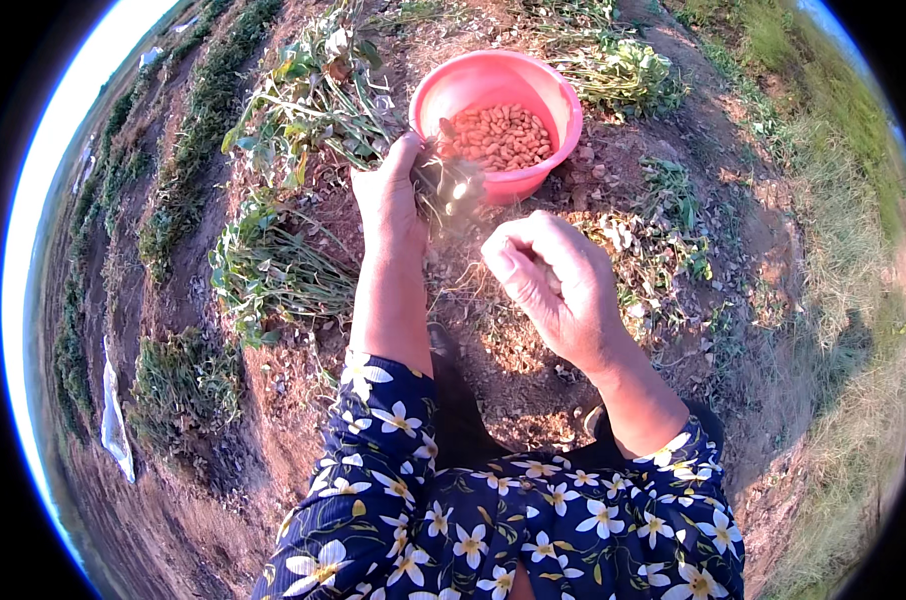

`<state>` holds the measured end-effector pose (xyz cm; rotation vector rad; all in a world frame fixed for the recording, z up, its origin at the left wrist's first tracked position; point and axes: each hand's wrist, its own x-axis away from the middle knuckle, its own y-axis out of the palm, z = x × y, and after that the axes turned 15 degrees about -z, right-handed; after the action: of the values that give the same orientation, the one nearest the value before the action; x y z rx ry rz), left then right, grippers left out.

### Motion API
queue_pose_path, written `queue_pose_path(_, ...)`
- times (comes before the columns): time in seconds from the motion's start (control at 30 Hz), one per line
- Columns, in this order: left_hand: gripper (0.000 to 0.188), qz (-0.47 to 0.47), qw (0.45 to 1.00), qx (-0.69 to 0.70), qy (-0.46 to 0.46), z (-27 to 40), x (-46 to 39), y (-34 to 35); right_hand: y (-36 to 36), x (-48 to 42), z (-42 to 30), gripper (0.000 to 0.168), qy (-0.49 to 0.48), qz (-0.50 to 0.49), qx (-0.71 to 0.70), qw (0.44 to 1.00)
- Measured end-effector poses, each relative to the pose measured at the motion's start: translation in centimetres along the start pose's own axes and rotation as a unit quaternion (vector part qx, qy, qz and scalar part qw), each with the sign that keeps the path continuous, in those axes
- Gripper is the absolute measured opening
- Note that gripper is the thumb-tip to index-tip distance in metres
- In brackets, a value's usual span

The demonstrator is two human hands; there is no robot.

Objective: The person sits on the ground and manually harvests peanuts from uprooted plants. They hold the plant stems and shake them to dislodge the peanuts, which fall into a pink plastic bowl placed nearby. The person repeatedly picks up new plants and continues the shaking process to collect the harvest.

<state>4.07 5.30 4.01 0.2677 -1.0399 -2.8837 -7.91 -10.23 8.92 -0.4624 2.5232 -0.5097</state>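
My left hand is closed around a bunch of uprooted peanut plants. Their leafy tops point up and left, while the roots, blurred and with a few pale pods, stick out to the right of the fist. Just beyond is a pink plastic basin, partly filled with peanuts in their shells; the roots overlap its near left rim in the picture. My right hand, fingers curled, is below the basin and to the right of the roots. Something pale shows inside its curl, seemingly peanut pods.
A pile of peanut plants lies left of my left forearm, and another bundle lies right of the basin. Dry leaves and soil surround the basin. Crop rows run along the left, with a white plastic sheet; grass borders the right.
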Motion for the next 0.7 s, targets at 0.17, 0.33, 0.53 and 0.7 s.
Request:
queue_pose_path(0.17, 0.02, -0.049, 0.993, 0.011, -0.108, 1.5, 0.1, -1.1, -7.5, -10.9, 4.7, 0.05, -0.04, 0.172, 0.211, 0.961)
queue_pose_path(0.33, 0.026, -0.129, 0.969, 0.099, -0.185, 1.9, -0.2, -2.1, -6.9, -10.0, 8.7, 0.067, 0.085, -0.012, 0.07, 0.994)
queue_pose_path(0.53, 0.064, -0.32, 0.934, 0.048, -0.151, 3.1, 2.6, 0.5, -4.7, -8.1, 3.3, 0.044, 0.138, -0.072, -0.304, 0.94)
queue_pose_path(0.7, 0.075, -0.356, 0.915, -0.106, -0.158, 4.0, 3.2, 2.8, -4.0, -7.6, 3.6, 0.043, 0.078, 0.042, -0.301, 0.949)
